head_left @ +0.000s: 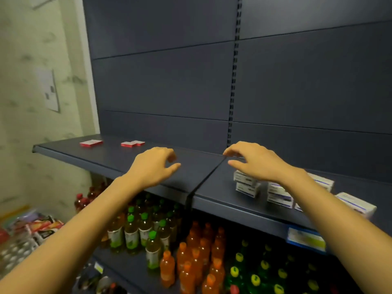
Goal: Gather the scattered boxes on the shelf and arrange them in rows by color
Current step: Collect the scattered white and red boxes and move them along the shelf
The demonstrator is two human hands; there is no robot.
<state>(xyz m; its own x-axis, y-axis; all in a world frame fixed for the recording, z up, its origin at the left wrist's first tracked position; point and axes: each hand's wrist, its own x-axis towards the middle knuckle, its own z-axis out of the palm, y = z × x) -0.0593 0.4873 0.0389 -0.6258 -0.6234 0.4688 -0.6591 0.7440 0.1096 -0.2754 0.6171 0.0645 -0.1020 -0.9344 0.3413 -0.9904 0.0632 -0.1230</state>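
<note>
Both hands are up over the dark shelf [110, 154] and neither has anything in it. The left hand [152, 164] has its fingers loosely curled with the thumb out, and the right hand [254, 162] is spread and relaxed the same way. The red boxes [91, 143] lie flat in two little clusters well off to the left of the left fingertips. The white boxes [247, 183] sit just on the near side of the right fingers, partly hidden under that wrist and forearm.

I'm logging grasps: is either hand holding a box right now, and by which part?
Nothing is held. The left hand and right hand hover above the shelf, fingers loosely curled, empty.
</note>
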